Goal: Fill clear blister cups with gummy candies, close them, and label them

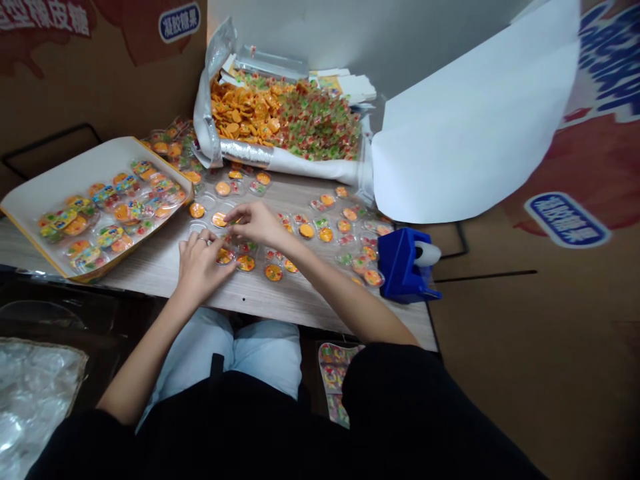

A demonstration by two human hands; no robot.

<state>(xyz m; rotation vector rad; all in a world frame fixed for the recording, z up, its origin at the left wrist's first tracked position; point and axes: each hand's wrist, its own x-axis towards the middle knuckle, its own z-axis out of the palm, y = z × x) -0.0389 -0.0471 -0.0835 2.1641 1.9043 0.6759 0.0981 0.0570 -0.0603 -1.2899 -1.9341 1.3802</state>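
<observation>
My left hand (199, 265), with a ring on one finger, rests low over the table among small clear plastic candy packs. Its fingers are spread, and the thumb lies beside a filled pack (245, 263). My right hand (257, 223) reaches in from the right with thumb and fingertips drawn together. Those fingertips are at an orange disc gummy (218, 219) in a clear blister; whatever they pinch is too small to make out. Another orange gummy (197, 211) lies just to the left. Rows of blisters with orange, red and green gummies (307, 231) spread to the right.
A white-lined carton tray (30, 183) of labelled packs stands at left. Behind is a foil-lined box with orange gummies (240, 113) and red-green gummies (320, 123). A blue tape dispenser (400, 267) stands at the table's right end, below a large white flap (470, 127).
</observation>
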